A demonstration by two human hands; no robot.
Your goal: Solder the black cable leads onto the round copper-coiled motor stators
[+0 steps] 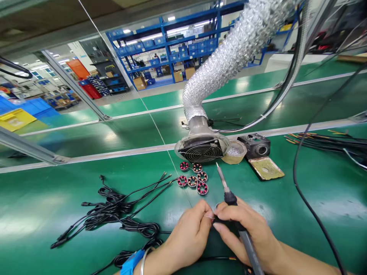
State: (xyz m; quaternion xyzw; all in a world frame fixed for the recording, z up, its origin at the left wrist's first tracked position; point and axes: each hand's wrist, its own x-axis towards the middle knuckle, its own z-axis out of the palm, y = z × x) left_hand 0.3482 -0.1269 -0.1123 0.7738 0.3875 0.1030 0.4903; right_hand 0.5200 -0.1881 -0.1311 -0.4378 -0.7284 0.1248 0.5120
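Observation:
My right hand (252,225) is wrapped around a soldering iron (248,244), whose metal tip points up and away from me. Its thumb and forefinger also meet near a small dark piece that I cannot make out. Close beside it, my left hand (190,233) is closed in a pinch, with a thin pale wire (210,217) showing at the fingertips. Just beyond both hands lie several small round motor stators (182,181) with pink or copper windings. Coiled black cables (117,206) with bare coloured ends spread out to the left.
A fume extractor fan (202,151) on a silver flexible duct (218,61) stands behind the stators. To its right are a tape roll (235,152), a soldering iron stand (255,145) and a yellow sponge tray (266,168). A black cord (301,191) crosses the green bench at right.

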